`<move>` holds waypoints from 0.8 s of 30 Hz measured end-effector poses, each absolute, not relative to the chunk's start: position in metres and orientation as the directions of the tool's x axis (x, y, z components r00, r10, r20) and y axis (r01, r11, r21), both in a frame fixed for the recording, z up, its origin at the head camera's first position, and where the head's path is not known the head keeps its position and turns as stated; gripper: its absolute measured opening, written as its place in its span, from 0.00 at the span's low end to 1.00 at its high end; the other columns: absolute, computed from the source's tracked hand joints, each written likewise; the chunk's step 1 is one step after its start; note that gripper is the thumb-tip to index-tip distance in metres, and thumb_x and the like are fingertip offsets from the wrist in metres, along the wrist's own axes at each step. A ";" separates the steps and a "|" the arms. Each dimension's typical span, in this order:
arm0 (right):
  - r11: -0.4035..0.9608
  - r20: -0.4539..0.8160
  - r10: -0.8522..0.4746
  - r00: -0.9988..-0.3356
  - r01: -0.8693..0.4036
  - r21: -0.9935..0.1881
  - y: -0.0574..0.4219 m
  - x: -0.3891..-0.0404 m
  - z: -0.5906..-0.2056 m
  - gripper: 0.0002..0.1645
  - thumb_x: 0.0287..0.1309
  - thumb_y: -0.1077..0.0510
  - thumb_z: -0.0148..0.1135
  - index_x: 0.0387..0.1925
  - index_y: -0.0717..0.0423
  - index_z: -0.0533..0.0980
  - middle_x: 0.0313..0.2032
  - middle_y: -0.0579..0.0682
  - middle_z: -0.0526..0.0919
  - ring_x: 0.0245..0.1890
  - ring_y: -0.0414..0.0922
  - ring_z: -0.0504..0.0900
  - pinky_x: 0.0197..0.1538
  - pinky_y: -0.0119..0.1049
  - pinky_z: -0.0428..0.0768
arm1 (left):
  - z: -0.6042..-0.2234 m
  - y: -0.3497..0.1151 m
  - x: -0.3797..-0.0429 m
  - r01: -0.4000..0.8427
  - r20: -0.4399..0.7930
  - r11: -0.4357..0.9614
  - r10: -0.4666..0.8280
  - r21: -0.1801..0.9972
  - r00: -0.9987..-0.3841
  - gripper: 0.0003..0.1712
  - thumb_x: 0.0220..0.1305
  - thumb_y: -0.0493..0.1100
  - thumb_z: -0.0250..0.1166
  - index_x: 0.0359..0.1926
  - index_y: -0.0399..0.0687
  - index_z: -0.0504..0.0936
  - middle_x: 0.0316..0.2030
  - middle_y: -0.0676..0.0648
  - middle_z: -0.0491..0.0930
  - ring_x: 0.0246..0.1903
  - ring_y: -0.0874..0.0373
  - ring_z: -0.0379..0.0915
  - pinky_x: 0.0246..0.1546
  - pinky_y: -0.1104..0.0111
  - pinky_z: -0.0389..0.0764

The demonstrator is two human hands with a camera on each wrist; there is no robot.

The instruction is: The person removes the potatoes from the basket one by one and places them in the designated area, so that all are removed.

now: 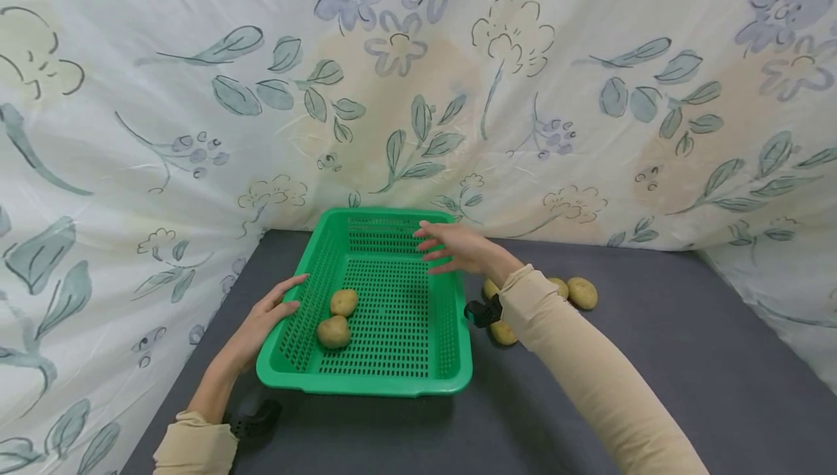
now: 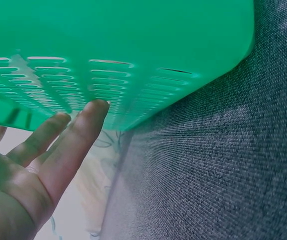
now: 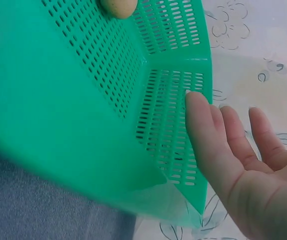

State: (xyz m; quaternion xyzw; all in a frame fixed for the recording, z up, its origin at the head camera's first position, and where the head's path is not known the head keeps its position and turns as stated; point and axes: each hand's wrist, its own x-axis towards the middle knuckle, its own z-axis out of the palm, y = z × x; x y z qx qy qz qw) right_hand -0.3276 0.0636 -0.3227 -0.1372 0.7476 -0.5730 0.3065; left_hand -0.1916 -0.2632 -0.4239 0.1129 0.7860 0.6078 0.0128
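A green slotted plastic basket [image 1: 366, 385] stands on the dark cloth-covered table, with two potatoes [image 1: 333, 332] lying at the left of its floor. My left hand [image 1: 264, 317] is at the basket's left side, its fingers straight against the rim and wall; the left wrist view shows the fingers [image 2: 78, 142] along the slotted outer wall. Over the back right part of the basket hovers my right hand [image 1: 466, 248], fingers spread and holding nothing. In the right wrist view one potato [image 3: 119, 7] shows at the top edge.
Several more potatoes [image 1: 582, 293] lie on the table right of the basket, some partly hidden behind my right forearm and wrist camera [image 1: 484, 311]. A flowered curtain [image 1: 418, 134] hangs behind the table and along its sides.
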 end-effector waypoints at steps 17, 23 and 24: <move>0.316 -0.315 -0.575 -0.755 0.150 -0.937 0.030 -0.324 -0.333 0.30 0.73 0.44 0.42 0.68 0.55 0.63 0.63 0.60 0.67 0.63 0.59 0.66 0.56 0.51 0.73 | -0.424 -0.264 -0.191 0.156 0.113 0.235 0.190 0.959 -0.975 0.31 0.76 0.48 0.46 0.74 0.44 0.51 0.73 0.37 0.34 0.68 0.32 0.33 0.57 0.36 0.55; 0.294 -0.318 -0.582 -0.749 0.171 -0.940 0.021 -0.324 -0.341 0.29 0.73 0.44 0.42 0.67 0.56 0.64 0.61 0.60 0.68 0.61 0.59 0.67 0.58 0.54 0.70 | -0.424 -0.264 -0.192 0.169 0.125 0.237 0.187 0.957 -0.974 0.31 0.76 0.47 0.46 0.73 0.44 0.52 0.73 0.38 0.35 0.69 0.34 0.30 0.58 0.35 0.52; 0.292 -0.319 -0.584 -0.746 0.174 -0.941 0.020 -0.324 -0.342 0.29 0.73 0.44 0.42 0.67 0.56 0.64 0.61 0.60 0.68 0.61 0.59 0.67 0.58 0.54 0.70 | -0.424 -0.264 -0.192 0.169 0.126 0.236 0.187 0.957 -0.974 0.31 0.76 0.47 0.46 0.73 0.44 0.52 0.73 0.38 0.35 0.69 0.34 0.30 0.58 0.35 0.52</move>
